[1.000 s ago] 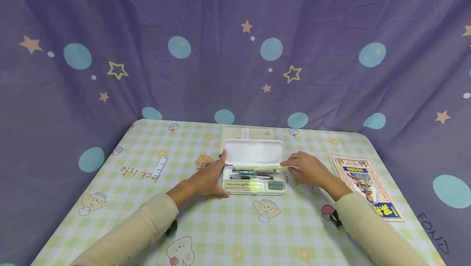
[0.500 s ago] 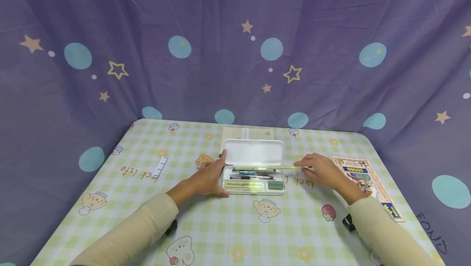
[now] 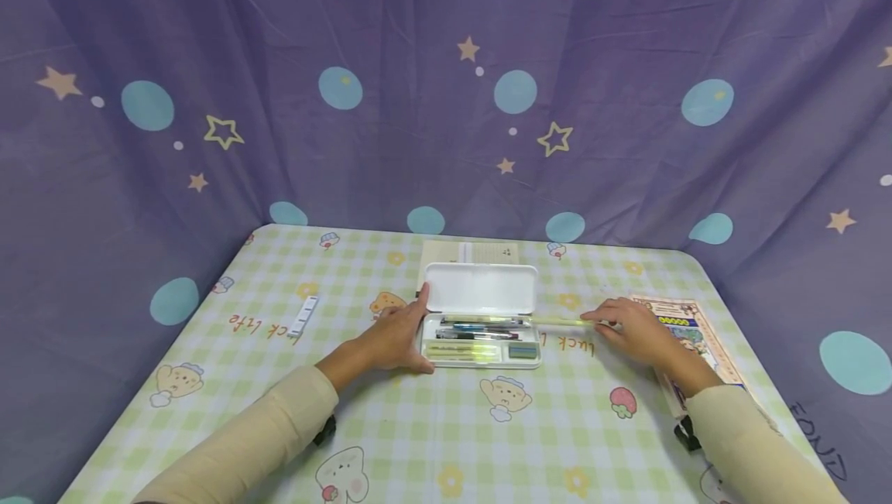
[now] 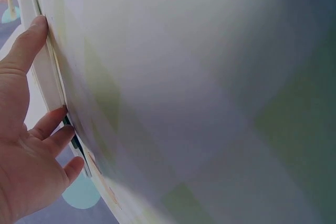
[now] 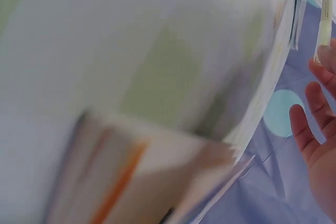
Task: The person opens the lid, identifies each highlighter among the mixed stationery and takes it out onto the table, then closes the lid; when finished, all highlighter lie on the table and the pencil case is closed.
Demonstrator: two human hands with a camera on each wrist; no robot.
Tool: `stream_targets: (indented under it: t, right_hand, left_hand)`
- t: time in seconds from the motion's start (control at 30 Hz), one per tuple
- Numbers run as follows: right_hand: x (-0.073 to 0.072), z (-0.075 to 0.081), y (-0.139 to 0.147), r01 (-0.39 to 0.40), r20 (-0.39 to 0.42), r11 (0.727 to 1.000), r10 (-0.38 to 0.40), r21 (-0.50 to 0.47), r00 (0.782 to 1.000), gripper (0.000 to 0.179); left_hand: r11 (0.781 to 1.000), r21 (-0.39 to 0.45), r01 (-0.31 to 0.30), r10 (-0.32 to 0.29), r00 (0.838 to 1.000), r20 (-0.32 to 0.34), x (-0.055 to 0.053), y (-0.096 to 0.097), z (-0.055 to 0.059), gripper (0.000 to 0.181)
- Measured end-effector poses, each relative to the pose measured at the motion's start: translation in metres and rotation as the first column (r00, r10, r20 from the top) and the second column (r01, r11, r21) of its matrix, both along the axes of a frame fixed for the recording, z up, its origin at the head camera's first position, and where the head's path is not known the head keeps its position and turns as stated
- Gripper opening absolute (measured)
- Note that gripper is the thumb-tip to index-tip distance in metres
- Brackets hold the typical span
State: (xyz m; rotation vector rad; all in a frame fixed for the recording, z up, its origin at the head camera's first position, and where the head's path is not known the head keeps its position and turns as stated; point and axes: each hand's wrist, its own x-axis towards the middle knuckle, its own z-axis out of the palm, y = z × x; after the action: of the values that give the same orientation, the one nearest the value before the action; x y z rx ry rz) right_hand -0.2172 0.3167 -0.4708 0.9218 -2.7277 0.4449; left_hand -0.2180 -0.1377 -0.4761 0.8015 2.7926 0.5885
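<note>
A white pencil case [image 3: 481, 289] lies with its lid raised in the middle of the table. Inside it are several pens [image 3: 481, 327], a yellow-tinted item [image 3: 463, 351] in the front compartment and a small grey-blue block [image 3: 523, 351]. My left hand [image 3: 393, 337] holds the case's left end between thumb and fingers; in the left wrist view its thumb [image 4: 34, 38] presses the side. My right hand [image 3: 630, 327] pinches a slim pale-yellow pen [image 3: 563, 321] by its right end, the other end close to the case's right edge. Printing shows on its barrel in the right wrist view.
A comic book [image 3: 686, 330] lies at the right, partly under the right forearm. Behind the case is a cream notebook [image 3: 474, 252]. A small white strip with dark marks [image 3: 303, 316] lies at the left. The checked tablecloth [image 3: 516, 450] reaches the purple curtain [image 3: 446, 140].
My right hand has moved to the right, drawing the pale-yellow pen from over the case's back part out past its right edge. My left hand stays on the case.
</note>
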Motion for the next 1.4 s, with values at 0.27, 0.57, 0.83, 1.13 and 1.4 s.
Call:
stream_targets:
  t: [0.27,0.57,0.83,1.13,1.4]
  right_hand:
    - [0.005,-0.005,0.013,0.033,0.054,0.999,-0.034,0.020,0.998,0.028]
    - [0.005,-0.008,0.021,0.065,0.096,0.998,-0.066,0.015,0.993,0.027]
    - [0.003,-0.009,0.020,0.085,0.153,0.993,-0.096,0.077,0.983,0.027]
    - [-0.002,-0.016,0.018,0.031,0.100,0.993,-0.043,0.115,0.994,0.026]
    - [-0.001,-0.017,0.016,0.049,0.130,0.990,-0.067,0.135,0.989,0.024]
  left_hand:
    - [1.000,-0.004,-0.001,0.001,1.000,-0.010,-0.001,0.000,-0.003,0.150]
    - [1.000,-0.009,-0.002,0.002,1.000,-0.009,-0.002,0.000,-0.003,0.150]
    - [1.000,0.000,-0.003,0.003,1.000,0.005,-0.001,0.000,-0.001,0.150]
    - [1.000,0.007,-0.023,0.023,1.000,0.012,-0.002,0.000,-0.004,0.152]
    - [1.000,0.003,-0.024,0.024,1.000,0.015,-0.003,0.000,-0.005,0.151]
